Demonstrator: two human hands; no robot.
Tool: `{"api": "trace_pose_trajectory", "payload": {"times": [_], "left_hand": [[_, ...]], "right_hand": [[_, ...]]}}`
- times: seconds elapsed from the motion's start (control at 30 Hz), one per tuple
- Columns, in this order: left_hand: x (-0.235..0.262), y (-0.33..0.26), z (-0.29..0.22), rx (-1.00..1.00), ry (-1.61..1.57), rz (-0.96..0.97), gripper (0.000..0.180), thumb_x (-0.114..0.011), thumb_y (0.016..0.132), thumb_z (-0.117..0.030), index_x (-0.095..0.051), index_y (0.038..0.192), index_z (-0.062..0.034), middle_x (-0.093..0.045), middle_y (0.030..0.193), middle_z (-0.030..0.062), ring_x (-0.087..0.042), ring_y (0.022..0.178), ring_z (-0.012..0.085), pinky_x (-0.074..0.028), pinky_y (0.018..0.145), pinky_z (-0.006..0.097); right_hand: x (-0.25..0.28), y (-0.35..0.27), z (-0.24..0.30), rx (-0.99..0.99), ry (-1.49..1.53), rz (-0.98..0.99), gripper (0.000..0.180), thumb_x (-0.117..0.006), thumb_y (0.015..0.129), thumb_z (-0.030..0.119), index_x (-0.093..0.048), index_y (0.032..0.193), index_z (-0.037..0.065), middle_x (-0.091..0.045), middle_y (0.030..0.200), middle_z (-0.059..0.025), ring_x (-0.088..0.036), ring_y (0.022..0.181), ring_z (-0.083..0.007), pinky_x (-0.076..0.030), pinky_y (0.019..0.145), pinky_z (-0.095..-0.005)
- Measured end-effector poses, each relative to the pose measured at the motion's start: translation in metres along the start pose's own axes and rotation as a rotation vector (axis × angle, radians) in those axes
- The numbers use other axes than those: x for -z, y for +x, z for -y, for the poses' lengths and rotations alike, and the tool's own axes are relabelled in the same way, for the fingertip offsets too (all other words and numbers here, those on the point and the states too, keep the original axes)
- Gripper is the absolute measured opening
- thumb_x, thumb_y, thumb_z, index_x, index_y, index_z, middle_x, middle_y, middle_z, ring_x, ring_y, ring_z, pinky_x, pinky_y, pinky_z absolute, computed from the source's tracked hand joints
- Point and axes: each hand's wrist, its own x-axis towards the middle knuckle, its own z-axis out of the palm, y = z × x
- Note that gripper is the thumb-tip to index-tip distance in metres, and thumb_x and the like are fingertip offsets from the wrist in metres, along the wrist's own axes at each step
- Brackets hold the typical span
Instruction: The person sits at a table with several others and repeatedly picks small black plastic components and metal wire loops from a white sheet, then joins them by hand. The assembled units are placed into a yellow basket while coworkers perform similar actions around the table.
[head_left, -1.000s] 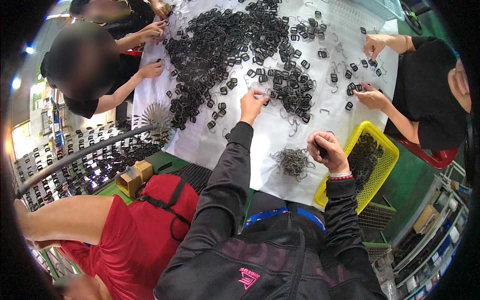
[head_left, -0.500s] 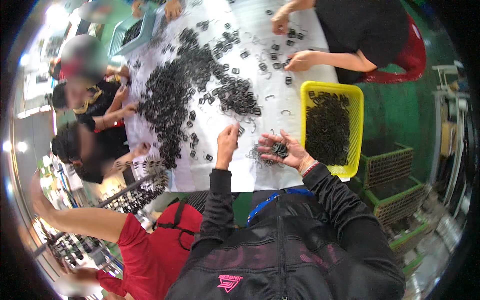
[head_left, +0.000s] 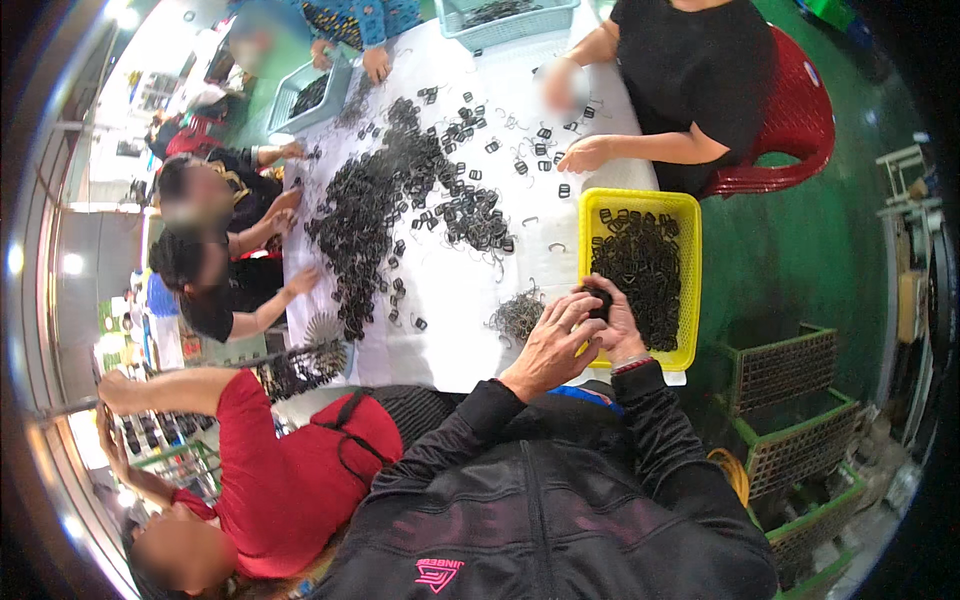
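My right hand [head_left: 622, 325] is curled round a small bunch of black buckle-like parts [head_left: 598, 303], at the near left rim of a yellow basket [head_left: 690, 290]. My left hand [head_left: 555, 345] reaches across to it, its fingers bent but apart and touching the right hand beside the bunch. Whether the left fingertips pinch a part is hidden. Many similar black parts [head_left: 640, 260] fill the basket. Left of my hands, thin curved scraps [head_left: 517, 316] lie in a small heap on the white-covered table [head_left: 465, 350].
A large black pile of parts [head_left: 355, 220] spreads over the table. Co-workers' hands [head_left: 590, 153] work along the far right and left sides. Blue-grey baskets [head_left: 283, 120] stand farther off. A person in red [head_left: 290, 470] is close on my left; green-rimmed crates [head_left: 785, 370] stand right.
My left hand has come over from the table to my right hand. The right hand, earlier open with parts on its palm, has closed round them and is now against the yellow basket's rim.
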Motion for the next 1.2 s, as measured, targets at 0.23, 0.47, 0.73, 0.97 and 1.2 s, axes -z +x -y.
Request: {"api": "trace_pose_trajectory", "payload": {"times": [0.23,0.47,0.73,0.97,1.2], "left_hand": [[0.005,-0.083,0.039,0.436,-0.051,0.222,0.017,-0.060,0.083,-0.014,-0.059,0.099,-0.0074,-0.054,0.111,0.0122,-0.050,0.105,0.0310,-0.043,0.090,0.039],[0.013,-0.117,0.107,0.678,-0.077,0.033,0.036,-0.060,0.082,-0.012,-0.051,0.117,-0.0074,-0.053,0.114,0.0138,-0.049,0.108,0.0337,-0.041,0.092,0.041],[0.014,-0.047,0.286,0.870,0.025,-0.038,0.082,-0.074,0.068,-0.008,-0.032,0.138,-0.0166,-0.038,0.129,0.0241,-0.040,0.116,0.0444,-0.040,0.095,0.046],[-0.012,-0.014,0.340,0.781,0.283,0.128,0.066,-0.067,0.069,0.001,-0.044,0.127,-0.0208,-0.040,0.123,0.0217,-0.037,0.114,0.0461,-0.045,0.085,0.046],[-0.015,-0.046,0.337,0.897,-0.551,-0.281,0.043,-0.061,0.075,0.003,-0.053,0.115,-0.0076,-0.060,0.096,0.0107,-0.061,0.088,0.0230,-0.051,0.076,0.035]], "right_hand": [[0.033,-0.037,0.062,0.223,-0.727,-0.400,0.027,-0.060,0.086,0.033,-0.065,0.097,0.009,-0.064,0.089,-0.0036,-0.062,0.080,-0.0155,-0.053,0.062,-0.0326],[0.018,-0.020,0.054,0.618,-1.765,-0.895,0.052,-0.054,0.091,0.027,-0.038,0.137,0.010,-0.035,0.140,-0.0136,-0.026,0.132,-0.0274,-0.030,0.103,-0.0453],[-0.043,0.128,-0.035,0.204,-1.719,-0.319,0.090,-0.059,0.069,-0.008,-0.022,0.145,0.023,-0.041,0.118,-0.0224,-0.057,0.084,-0.0302,-0.051,0.077,-0.0355],[-0.031,0.255,-0.074,0.541,-2.232,-0.392,0.106,-0.064,0.059,-0.013,-0.016,0.145,0.028,-0.031,0.123,-0.0296,-0.037,0.112,-0.0481,-0.040,0.093,-0.0499],[-0.018,0.270,-0.082,0.348,-1.649,-0.362,0.045,-0.062,0.067,-0.008,-0.056,0.110,0.003,-0.055,0.103,-0.0126,-0.056,0.093,-0.0247,-0.051,0.079,-0.0364]]}}
